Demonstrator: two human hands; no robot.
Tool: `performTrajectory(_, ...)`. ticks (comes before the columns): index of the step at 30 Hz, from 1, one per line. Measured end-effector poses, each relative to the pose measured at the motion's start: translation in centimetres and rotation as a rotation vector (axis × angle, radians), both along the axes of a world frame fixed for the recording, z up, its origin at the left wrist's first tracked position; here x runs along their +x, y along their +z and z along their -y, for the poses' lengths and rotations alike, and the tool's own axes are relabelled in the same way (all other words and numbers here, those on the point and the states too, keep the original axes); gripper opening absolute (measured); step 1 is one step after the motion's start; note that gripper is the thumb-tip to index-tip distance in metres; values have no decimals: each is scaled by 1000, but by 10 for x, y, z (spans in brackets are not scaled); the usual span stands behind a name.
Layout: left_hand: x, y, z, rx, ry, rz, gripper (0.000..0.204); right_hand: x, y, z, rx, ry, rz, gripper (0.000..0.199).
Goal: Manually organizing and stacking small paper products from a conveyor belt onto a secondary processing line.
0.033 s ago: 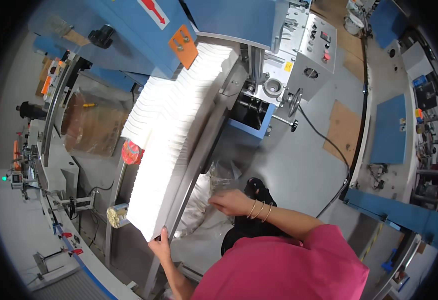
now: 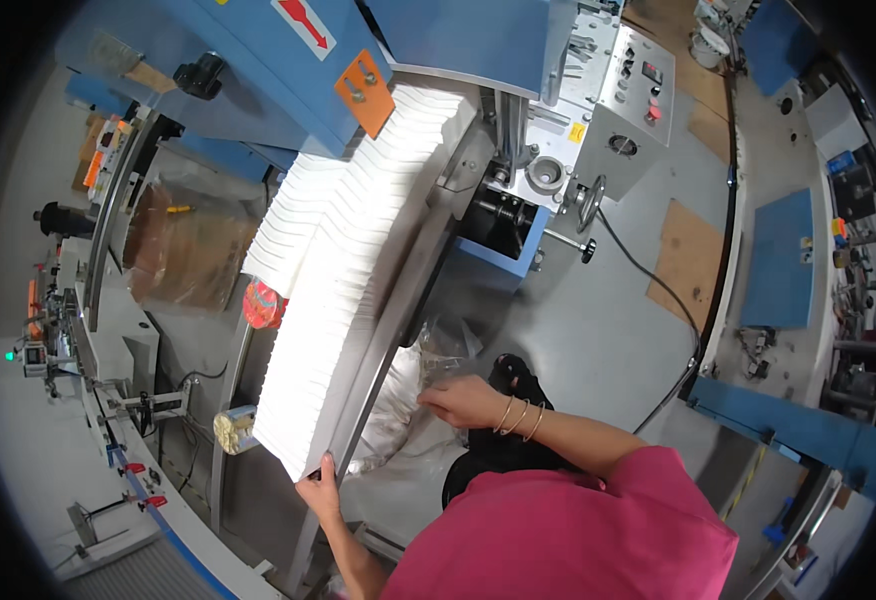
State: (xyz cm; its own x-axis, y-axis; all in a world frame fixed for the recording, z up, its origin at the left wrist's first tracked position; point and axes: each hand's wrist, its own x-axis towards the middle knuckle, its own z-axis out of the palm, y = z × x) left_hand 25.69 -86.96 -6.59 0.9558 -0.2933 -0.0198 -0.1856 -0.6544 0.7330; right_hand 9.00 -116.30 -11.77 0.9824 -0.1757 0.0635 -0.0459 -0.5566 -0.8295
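One long row of white folded paper sheets (image 2: 343, 270) lies packed on edge along the metal chute (image 2: 413, 290) of a blue machine (image 2: 258, 60), running from the machine's mouth down to the chute's near end. One orange bracket (image 2: 365, 92) sits above the far end of the row, one red round object (image 2: 263, 305) lies just beside the row's left edge, and one handwheel (image 2: 590, 203) stands off the machine's right side.

The left hand (image 2: 320, 492) rests at the near end of the chute, fingers curled loosely, fingertips touching the corner where the last sheets stand. The right hand (image 2: 463, 402), three bangles (image 2: 518, 418) on its wrist, reaches beside the chute's right edge with fingers bent together onto crumpled clear plastic wrap (image 2: 408, 400); whether it pinches the plastic cannot be told.
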Motion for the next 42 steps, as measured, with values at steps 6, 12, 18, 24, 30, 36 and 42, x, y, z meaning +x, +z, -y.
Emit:
performTrajectory(6,-1,3,4,38,43,-26,31,-3,4,16,-25,77,-48,21)
performTrajectory(12,1,-4,-6,-17,69,0,32,-3,-10,17,23,141,18,17)
performTrajectory(18,-6,6,5,-40,74,-12,37,-8,-14,28,24,181,28,15)
performTrajectory(24,-9,13,7,131,58,29,41,-3,-6,43,62,166,-35,23)
performTrajectory(30,-5,20,19,226,124,-13,47,24,44,80,174,71,20,32)
performTrajectory(36,-8,20,27,92,160,-11,45,55,65,111,230,-242,204,26)
performTrajectory(42,-9,11,30,129,206,40,39,93,56,163,62,-509,318,35)
